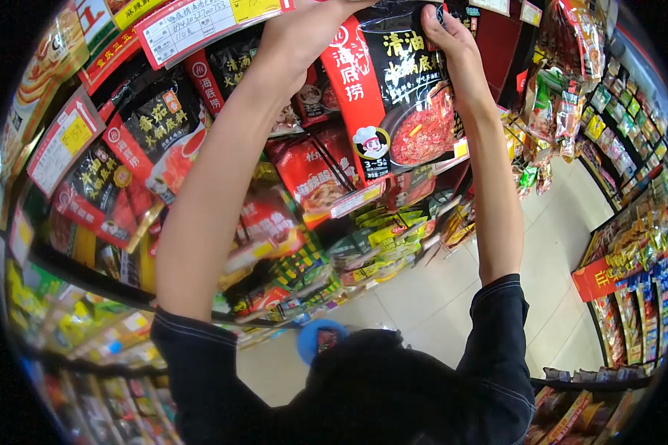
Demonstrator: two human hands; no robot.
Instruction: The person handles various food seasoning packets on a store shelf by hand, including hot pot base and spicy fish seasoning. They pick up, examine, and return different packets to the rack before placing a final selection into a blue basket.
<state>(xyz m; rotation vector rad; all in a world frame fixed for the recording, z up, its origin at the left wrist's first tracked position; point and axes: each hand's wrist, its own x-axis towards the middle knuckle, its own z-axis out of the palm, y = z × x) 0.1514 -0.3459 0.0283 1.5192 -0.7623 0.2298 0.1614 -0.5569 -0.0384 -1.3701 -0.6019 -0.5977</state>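
Observation:
A red and black packet of hotpot soup base (393, 96) hangs upright in front of the shelf, with a bowl of red broth pictured on it. My right hand (453, 44) grips its upper right edge, thumb on the front face. At the upper left corner, my left hand (304, 33) holds the packet's top edge; its fingertips are partly cut off by the frame. Similar soup base packets (159, 122) stand in the rack to the left of my left forearm. Behind the held packet sits a red packet (315, 167).
Price labels (200, 30) run along the shelf edges. Lower shelves carry green and yellow packets (382, 241). Hanging snack bags (557, 96) line the right side. Across the tiled floor (438, 297) stand more shelves (638, 274). A blue round object (321, 340) is low down near my body.

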